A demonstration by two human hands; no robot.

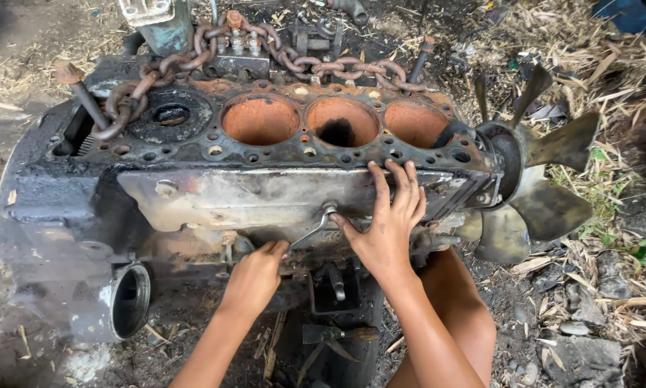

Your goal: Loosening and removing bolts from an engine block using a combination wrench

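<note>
The left hand (254, 276) is gripping the lower end of a wrench (310, 231), fingers curled around it, so part of the handle is hiding inside the fist. The wrench head is sitting on the side of the engine block (193, 194). The right hand (387, 223) is pressing flat, fingers spread, holding nothing. A rusty chain (315, 65) is lying across the top; the fan (546, 187) is jutting over dirt and dry straw (610, 237).

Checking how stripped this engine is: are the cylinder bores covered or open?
Open. The engine block has no head on; three rusty bores gape upward.
</note>
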